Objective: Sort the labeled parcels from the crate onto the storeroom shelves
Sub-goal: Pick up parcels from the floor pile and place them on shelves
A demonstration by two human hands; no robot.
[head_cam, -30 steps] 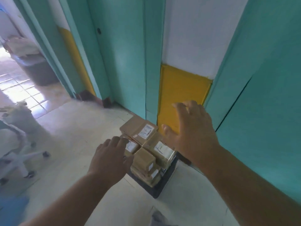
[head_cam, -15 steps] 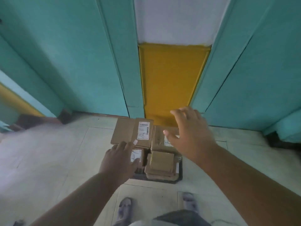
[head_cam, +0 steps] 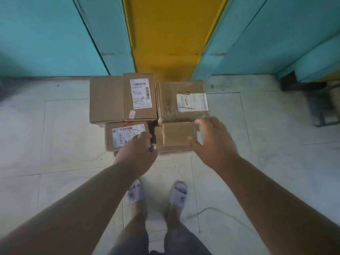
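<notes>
Several brown cardboard parcels sit piled in a dark crate (head_cam: 153,137) on the floor, and only a sliver of the crate shows between them. A long back-left parcel (head_cam: 123,99) carries a white label marked 8. The back-right parcel (head_cam: 183,101) has a white label with pen strokes. A front-left parcel (head_cam: 125,135) lies partly under my left hand (head_cam: 137,155), whose fingers curl over its near right corner. My right hand (head_cam: 211,142) is spread with thumb and fingers around the right end of the small front-right parcel (head_cam: 177,137); a firm grip is not visible.
Teal wall panels (head_cam: 55,37) and a yellow panel (head_cam: 165,34) stand right behind the crate. Pale floor tiles (head_cam: 55,135) spread on both sides. A dark low frame (head_cam: 323,107) stands at the right edge. My sandalled feet (head_cam: 156,196) are just in front of the crate.
The view has tilted down and come closer to the crate. Both hands have dropped onto the front parcels, the right one moving from over the back-right parcel to the small front-right one.
</notes>
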